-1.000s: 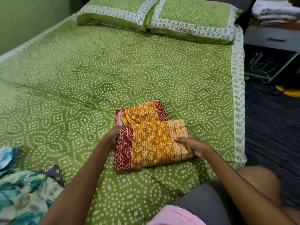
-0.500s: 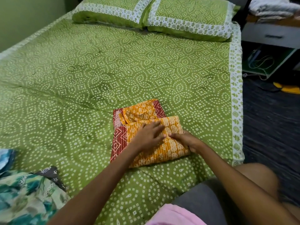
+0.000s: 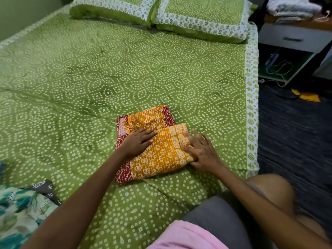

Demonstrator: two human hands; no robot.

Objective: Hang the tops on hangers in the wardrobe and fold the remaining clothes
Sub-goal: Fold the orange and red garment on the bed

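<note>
A folded orange garment (image 3: 161, 155) with red printed borders lies on the green bedspread (image 3: 89, 78), near the bed's right front corner. My left hand (image 3: 138, 142) presses flat on its left half, fingers straight and pointing right. At the garment's right edge, my right hand (image 3: 201, 150) rests with fingers spread. Neither hand grips the cloth.
A heap of teal floral clothes (image 3: 19, 212) with a grey printed piece lies at the bed's front left. Two green pillows (image 3: 161, 13) sit at the head. Right of the bed stands a bedside unit (image 3: 294, 38) with white cloth on top; dark floor runs alongside.
My left hand slid from the garment's left edge onto its top and presses it flat. My right hand moved to the right edge and spread its fingers.
</note>
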